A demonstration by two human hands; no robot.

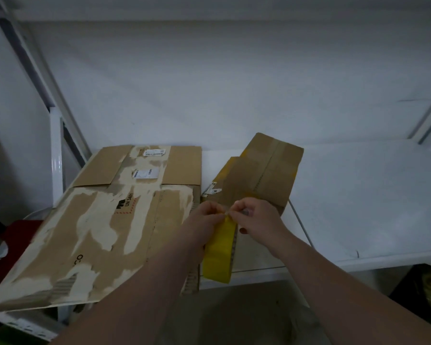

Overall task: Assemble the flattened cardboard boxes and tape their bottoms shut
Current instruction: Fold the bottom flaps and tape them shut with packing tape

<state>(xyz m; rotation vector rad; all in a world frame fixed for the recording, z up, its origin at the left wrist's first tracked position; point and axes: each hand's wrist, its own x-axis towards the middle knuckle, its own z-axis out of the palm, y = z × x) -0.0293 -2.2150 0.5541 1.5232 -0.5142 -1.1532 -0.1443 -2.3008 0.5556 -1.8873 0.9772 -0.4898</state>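
Centrally, both hands meet at the top of a roll of yellow adhesive tape [219, 255], held on edge above the near rim of the white bench [358, 195]. The left hand [205, 214] grips the roll along its left side, fingers curled onto the upper rim. The right hand [255, 215] pinches at the same spot with thumb and forefinger, so the two hands touch fingertip to fingertip. Judged from this pose, the step in hand is finding and lifting the free end of the tape, in preparation for sealing; no strip is yet drawn out. To the left, a large flattened brown cardboard box with pale torn patches [92, 235] lies across the bench and overhangs its near edge. A second flattened brown cardboard box bearing white labels [139, 165] lies beyond and partly beneath it. Just behind the hands lies a smaller brown cardboard box with a seam along its top face [266, 170]; whether it is erected or merely folded cannot be told. The next move probably calls for peeling enough tape to span a bottom seam, once a box is opened and its flaps folded. The tape's end is hidden by the fingertips, the frame is dim and soft, and the dark items below the bench are unreadable.
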